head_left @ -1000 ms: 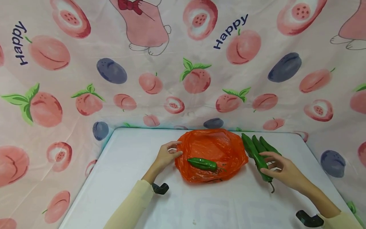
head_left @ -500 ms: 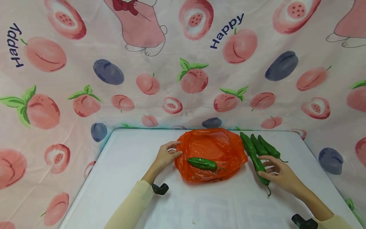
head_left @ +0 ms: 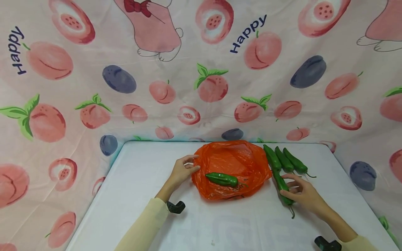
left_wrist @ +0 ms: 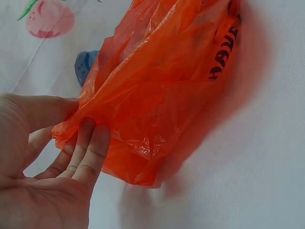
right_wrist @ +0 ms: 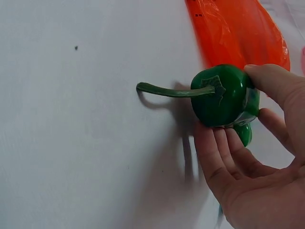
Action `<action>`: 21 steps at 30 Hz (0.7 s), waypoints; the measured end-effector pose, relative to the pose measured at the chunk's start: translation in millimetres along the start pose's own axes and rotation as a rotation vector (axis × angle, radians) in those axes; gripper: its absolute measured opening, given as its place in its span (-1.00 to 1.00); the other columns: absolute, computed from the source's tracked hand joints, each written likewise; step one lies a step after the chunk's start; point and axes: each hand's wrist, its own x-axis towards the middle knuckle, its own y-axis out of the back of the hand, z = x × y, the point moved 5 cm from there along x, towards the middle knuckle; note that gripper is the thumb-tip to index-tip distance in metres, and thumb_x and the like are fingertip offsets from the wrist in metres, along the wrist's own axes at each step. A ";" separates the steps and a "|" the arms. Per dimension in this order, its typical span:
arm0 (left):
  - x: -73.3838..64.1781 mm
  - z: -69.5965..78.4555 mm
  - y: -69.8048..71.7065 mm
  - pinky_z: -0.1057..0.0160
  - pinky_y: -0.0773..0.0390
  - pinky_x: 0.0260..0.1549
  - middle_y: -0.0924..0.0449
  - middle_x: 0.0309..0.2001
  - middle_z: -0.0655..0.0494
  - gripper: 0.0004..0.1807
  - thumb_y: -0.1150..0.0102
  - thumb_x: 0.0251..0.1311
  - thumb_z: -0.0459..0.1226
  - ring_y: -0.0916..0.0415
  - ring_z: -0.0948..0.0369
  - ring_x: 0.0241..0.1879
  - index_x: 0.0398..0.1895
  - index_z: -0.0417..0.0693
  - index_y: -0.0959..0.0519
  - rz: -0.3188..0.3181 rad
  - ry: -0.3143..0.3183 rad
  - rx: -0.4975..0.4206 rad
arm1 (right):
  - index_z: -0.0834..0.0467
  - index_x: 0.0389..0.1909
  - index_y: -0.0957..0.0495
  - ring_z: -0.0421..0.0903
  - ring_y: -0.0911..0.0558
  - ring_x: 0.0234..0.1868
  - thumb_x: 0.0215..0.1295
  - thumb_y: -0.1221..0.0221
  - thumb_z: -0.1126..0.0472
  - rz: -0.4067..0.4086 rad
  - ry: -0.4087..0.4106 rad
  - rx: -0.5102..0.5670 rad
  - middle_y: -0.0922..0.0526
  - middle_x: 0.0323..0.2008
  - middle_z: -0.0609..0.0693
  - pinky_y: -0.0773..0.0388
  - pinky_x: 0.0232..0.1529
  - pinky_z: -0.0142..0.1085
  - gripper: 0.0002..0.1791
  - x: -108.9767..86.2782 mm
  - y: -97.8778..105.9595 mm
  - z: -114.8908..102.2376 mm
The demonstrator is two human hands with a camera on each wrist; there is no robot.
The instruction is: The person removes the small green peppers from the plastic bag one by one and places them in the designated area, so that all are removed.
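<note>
An orange plastic bag [head_left: 233,162] lies open on the white table [head_left: 141,181], with one green pepper [head_left: 222,179] resting inside it. My left hand [head_left: 188,167] pinches the bag's left edge; in the left wrist view the thumb and fingers of this hand [left_wrist: 83,119] squeeze a fold of the bag [left_wrist: 167,86]. To the right of the bag, my right hand [head_left: 290,191] grips another green pepper [head_left: 280,184]. The right wrist view shows that pepper [right_wrist: 224,98] held by my right hand [right_wrist: 233,119] between thumb and fingers, its stem [right_wrist: 167,90] pointing away from the bag [right_wrist: 238,28].
Three more green peppers [head_left: 284,159] lie side by side behind my right hand, near the table's far right corner. A pink fruit-print cloth [head_left: 201,69] hangs behind and around the table. Bare white tabletop stretches left of the bag and along the front.
My right hand has closed on a pepper and drawn it toward the front, apart from the other peppers. My left hand keeps its pinch on the bag.
</note>
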 end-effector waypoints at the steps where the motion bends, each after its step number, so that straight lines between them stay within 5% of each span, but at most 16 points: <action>1: 0.0 -0.2 -0.1 0.24 -0.67 -0.24 -0.56 -0.02 -0.15 -0.53 -0.35 0.26 -0.47 -0.65 0.23 -0.31 0.25 -0.18 -0.59 0.000 0.002 0.001 | 0.14 0.39 -0.42 0.07 -0.64 -0.10 0.30 -0.41 -0.01 -0.004 -0.007 0.000 -0.61 0.08 0.29 -0.68 -0.22 -0.27 -0.29 -0.1 -1.0 0.1; 21: -0.1 1.2 -0.5 0.23 -0.68 -0.22 -0.56 -0.01 -0.13 -0.52 -0.34 0.26 -0.47 -0.65 0.20 -0.30 0.26 -0.15 -0.59 -0.003 0.012 -0.004 | 0.21 0.34 -0.43 -0.01 -0.57 -0.25 0.29 -0.41 -0.01 -0.055 -0.058 -0.051 -0.66 -0.12 0.13 -0.61 -0.34 -0.27 -0.30 0.7 -4.7 -0.7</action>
